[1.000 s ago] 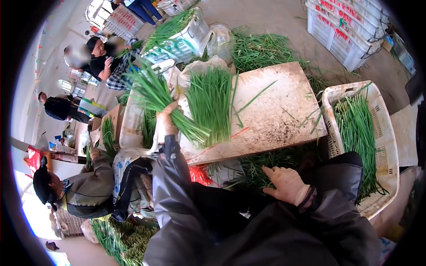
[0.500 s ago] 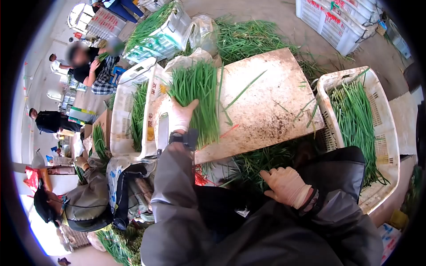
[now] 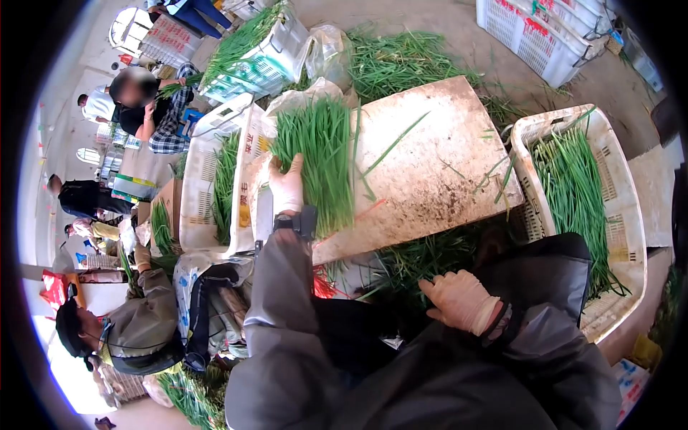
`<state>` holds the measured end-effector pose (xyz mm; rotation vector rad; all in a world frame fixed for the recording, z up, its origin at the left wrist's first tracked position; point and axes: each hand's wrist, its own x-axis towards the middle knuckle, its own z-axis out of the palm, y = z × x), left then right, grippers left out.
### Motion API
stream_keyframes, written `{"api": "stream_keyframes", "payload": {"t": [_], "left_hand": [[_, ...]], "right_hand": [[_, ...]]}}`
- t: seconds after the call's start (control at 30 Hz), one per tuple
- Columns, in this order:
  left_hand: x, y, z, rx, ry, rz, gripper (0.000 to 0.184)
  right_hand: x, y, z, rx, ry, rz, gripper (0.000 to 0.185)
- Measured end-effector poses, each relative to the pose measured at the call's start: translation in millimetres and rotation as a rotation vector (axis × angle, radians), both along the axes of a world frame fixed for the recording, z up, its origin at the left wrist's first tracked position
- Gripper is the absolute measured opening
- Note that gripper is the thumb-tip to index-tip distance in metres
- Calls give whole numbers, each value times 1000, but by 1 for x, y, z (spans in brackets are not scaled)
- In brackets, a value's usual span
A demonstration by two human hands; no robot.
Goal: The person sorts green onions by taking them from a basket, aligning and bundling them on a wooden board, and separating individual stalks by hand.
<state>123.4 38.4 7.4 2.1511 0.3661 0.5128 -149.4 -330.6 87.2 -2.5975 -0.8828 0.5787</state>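
My left hand, in a pale glove, rests at the left edge of a pile of long green stalks, its thumb and fingers apart. The stalks lie side by side on the left part of a stained white board. A few loose stalks are scattered to their right. Near my lap, in front of the board, is my right hand, also gloved, fingers curled together with nothing visible in them. Red strands hang below the board's front edge.
White crates with green stalks stand right and left of the board. Loose greens cover the floor behind it. Stacked crates are at the upper right. A co-worker sits at the left; other people are farther back.
My left hand has lowered its raised bunch onto the pile, let go and drawn slightly left. My right hand's extended finger has curled in. The view has shifted a little.
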Motion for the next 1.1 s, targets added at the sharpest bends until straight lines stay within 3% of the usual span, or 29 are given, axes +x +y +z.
{"api": "stream_keyframes", "payload": {"t": [0.13, 0.2, 0.33, 0.57, 0.8, 1.1], "left_hand": [[1, 35, 4, -445, -157, -13, 56], [-17, 40, 15, -570, -11, 83, 61], [-43, 49, -3, -437, 47, 62, 69], [-75, 13, 6, -65, 131, -261, 93], [-74, -5, 4, 529, 173, -336, 94], [-54, -1, -37, 618, 311, -287, 82]], "right_hand": [[2, 1, 5, -15, -17, 1, 41], [2, 1, 6, 5, -30, 6, 43], [-4, 1, 4, 47, -49, 19, 44], [-6, 1, -1, 49, -70, 29, 42], [-6, 4, -4, 6, -63, 47, 35], [-7, 3, -12, 37, -51, 49, 34]]}}
